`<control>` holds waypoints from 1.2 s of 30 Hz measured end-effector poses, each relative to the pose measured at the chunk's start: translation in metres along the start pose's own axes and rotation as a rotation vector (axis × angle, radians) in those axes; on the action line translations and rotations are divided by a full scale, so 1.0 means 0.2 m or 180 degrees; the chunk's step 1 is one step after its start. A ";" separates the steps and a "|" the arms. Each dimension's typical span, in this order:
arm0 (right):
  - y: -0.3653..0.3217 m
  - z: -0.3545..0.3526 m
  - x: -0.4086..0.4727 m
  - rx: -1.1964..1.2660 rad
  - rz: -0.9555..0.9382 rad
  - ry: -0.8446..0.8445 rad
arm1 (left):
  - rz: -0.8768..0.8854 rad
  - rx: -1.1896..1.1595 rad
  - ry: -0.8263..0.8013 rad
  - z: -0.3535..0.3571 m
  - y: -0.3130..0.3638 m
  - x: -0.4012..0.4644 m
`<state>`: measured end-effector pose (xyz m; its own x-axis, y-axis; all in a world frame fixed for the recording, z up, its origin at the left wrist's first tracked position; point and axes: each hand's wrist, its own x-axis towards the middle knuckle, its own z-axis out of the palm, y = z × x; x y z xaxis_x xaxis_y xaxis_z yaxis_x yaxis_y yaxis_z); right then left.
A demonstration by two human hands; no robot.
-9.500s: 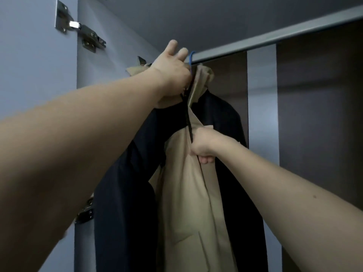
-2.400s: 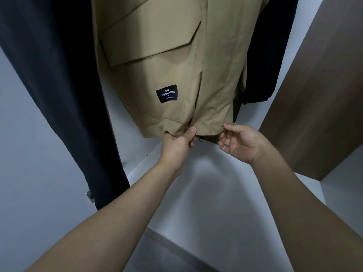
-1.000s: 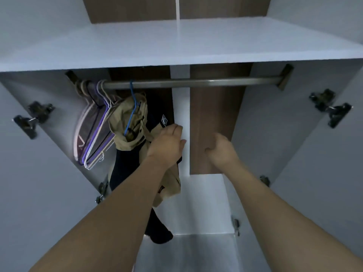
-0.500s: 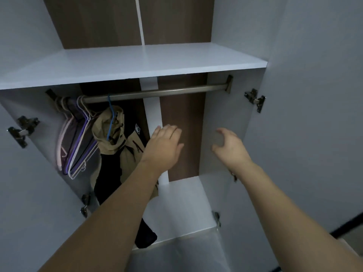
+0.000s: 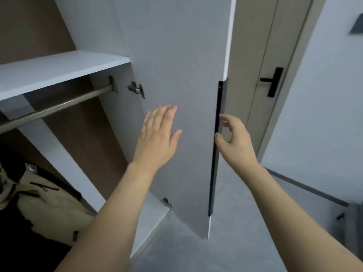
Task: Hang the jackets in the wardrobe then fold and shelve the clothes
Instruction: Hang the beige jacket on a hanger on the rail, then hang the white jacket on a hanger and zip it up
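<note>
R hand [image 5: 233,138] loosely curled at the black edge handle [image 5: 215,146] of wardrobe door [image 5: 184,75], holding nothing; L hand [image 5: 159,134] flat, spread; tan jacket [image 5: 45,205] hangs lower-left inside; risk: door swung shut may nip fingers or snag jacket.

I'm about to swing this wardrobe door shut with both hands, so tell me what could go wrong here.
1. Your right hand has fingers curled at the black edge handle of the wardrobe door; they could get pinched as it closes.
2. The beige jacket hangs low at the left and may bulge toward the opening, so fabric could catch.
3. Your left hand is flat near the door's inner face, close to the hinge side; keep it clear.
</note>
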<state>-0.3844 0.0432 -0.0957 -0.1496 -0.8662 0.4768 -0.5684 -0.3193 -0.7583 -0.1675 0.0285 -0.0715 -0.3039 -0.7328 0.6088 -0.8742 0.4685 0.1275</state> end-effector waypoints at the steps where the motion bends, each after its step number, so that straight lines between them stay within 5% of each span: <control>1: 0.07 -0.10 -0.01 -0.0091 0.0069 0.0071 | 0.0114 -0.0074 0.0024 0.05 0.11 0.05; 14: 1.13 -1.52 -0.11 -0.0861 0.1190 0.0916 | 0.1246 -0.0734 -0.0723 1.04 1.66 0.59; 27: 2.12 -2.34 0.00 -0.0954 0.2479 0.1740 | 0.2144 -0.1274 -0.1507 2.13 2.71 1.28; 36: 2.56 -2.99 -0.29 -0.0902 0.3618 0.3006 | 0.3243 -0.1673 -0.2106 2.65 3.81 1.44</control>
<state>-1.1510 0.1600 -0.2457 -0.9947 0.0004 -0.1031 0.0888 0.5118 -0.8545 -1.1219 -0.0866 -0.2133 -0.9902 0.0281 0.1369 0.0582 0.9735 0.2210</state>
